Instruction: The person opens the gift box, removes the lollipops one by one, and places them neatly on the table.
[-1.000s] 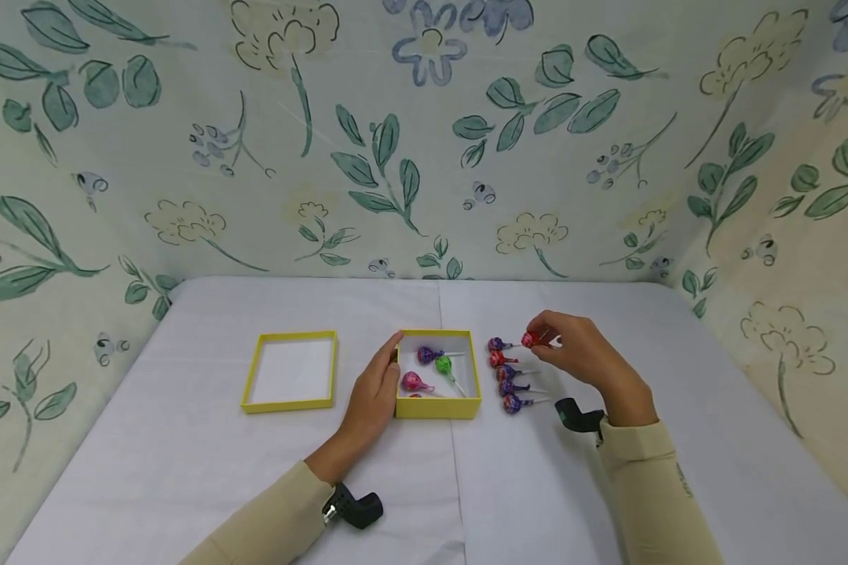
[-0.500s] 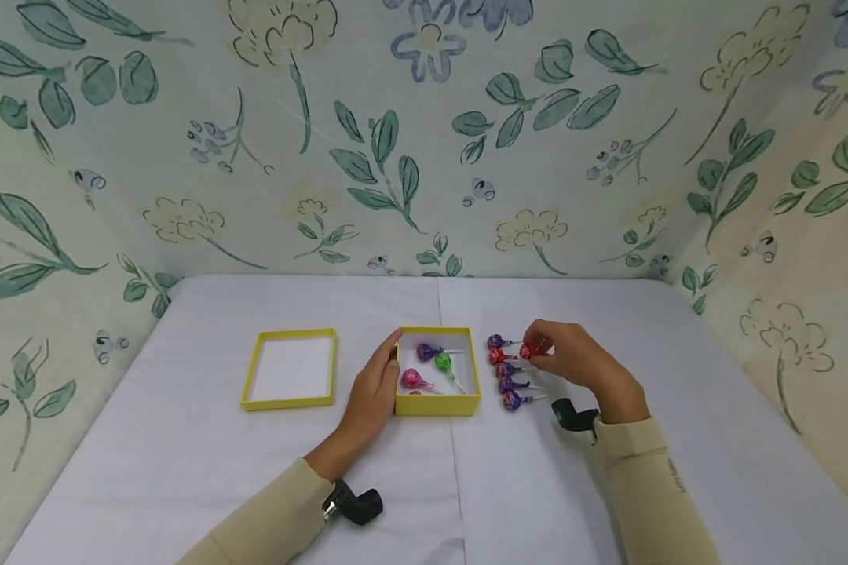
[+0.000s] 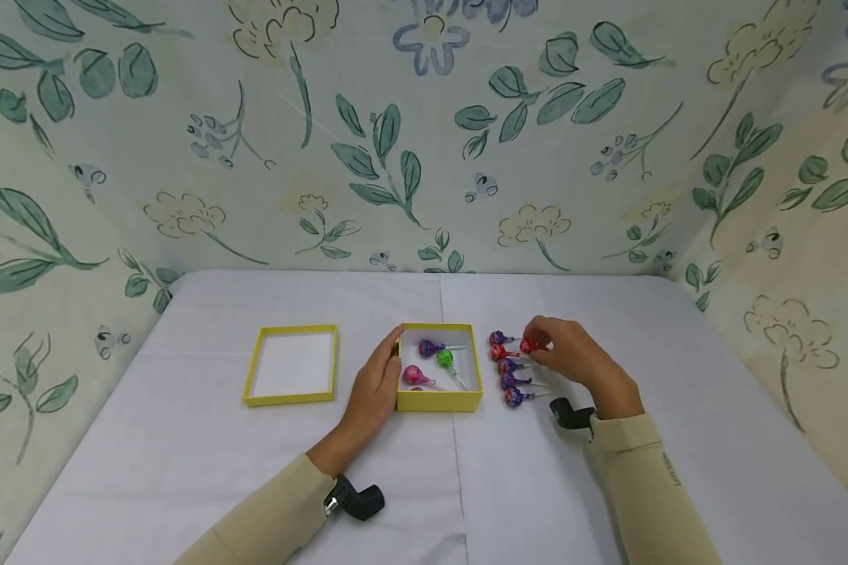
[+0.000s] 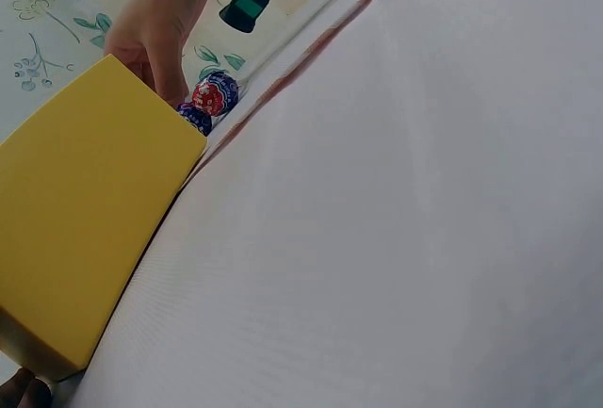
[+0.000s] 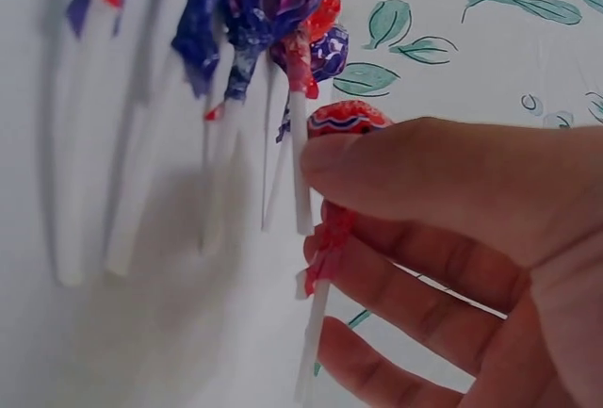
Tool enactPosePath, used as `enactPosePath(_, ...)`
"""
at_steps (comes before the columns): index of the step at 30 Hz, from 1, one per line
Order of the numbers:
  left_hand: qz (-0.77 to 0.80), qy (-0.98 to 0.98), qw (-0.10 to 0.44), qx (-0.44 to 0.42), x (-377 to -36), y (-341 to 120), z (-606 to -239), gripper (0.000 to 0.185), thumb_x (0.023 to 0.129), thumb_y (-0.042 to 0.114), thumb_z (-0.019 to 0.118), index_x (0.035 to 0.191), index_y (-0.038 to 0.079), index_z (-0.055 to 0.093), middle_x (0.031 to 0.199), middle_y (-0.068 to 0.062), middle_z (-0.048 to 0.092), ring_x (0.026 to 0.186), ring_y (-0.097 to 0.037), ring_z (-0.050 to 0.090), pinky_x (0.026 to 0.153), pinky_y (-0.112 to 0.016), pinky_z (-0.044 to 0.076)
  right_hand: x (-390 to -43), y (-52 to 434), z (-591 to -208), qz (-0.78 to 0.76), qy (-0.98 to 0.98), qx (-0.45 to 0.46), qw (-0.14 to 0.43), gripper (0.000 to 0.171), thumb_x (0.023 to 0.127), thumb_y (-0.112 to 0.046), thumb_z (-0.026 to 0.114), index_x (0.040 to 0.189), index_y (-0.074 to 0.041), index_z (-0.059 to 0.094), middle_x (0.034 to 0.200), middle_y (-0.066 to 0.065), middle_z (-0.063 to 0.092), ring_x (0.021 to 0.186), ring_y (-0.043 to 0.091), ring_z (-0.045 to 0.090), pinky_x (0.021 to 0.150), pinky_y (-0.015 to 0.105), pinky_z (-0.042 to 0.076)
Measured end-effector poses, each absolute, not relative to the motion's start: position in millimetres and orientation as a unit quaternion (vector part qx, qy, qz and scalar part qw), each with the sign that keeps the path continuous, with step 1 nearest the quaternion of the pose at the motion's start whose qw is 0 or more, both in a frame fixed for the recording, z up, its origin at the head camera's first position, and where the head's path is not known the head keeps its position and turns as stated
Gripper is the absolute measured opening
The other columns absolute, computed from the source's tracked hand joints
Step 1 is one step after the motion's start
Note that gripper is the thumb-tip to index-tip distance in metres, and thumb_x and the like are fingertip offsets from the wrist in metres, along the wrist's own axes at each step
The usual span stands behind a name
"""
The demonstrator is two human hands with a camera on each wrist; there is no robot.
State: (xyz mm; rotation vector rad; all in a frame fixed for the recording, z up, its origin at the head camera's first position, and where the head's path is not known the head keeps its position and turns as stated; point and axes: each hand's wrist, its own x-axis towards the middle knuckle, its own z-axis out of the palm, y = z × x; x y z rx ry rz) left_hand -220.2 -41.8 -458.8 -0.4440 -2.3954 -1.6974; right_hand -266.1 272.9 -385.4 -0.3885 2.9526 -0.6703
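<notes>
Red-wrapped lollipop [image 3: 528,345]: round head in red foil, white stick. Pinched between thumb and fingers of the right hand [image 3: 568,355], just above the counter [image 3: 678,408], beside the row of loose lollipops [image 3: 506,369]. In the right wrist view the red lollipop [image 5: 344,121] has its head pointing away from the palm and its stick running back along the fingers.

Row: five lollipops, purple and red wrappers, lying side by side on the counter just right of the yellow box [image 3: 440,400], heads toward the box, sticks pointing right.

Yellow box: square, open, white inside, upright. Holds a purple, a green and a pink lollipop lying flat. Left hand [image 3: 376,386] rests against its left wall.
</notes>
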Motion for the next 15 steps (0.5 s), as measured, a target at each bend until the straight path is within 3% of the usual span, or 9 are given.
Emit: enactPosePath(15, -0.566, -0.809, 0.084, -0.136, -219.6, -40.7, -457.7, 0.047, 0.105, 0.02, 0.033, 0.152, 0.026, 0.031, 0.152, 0.009, 0.033, 0.138, -0.01, 0.033, 0.113, -0.036, 0.028, -270.9, 277.8, -395.3, -0.22, 0.968, -0.121, 0.022, 0.024, 0.087, -0.004, 0.069, 0.11, -0.008, 0.065, 0.104, 0.008, 0.066, 0.099, 0.027, 0.06, 0.09, 0.049, 0.05)
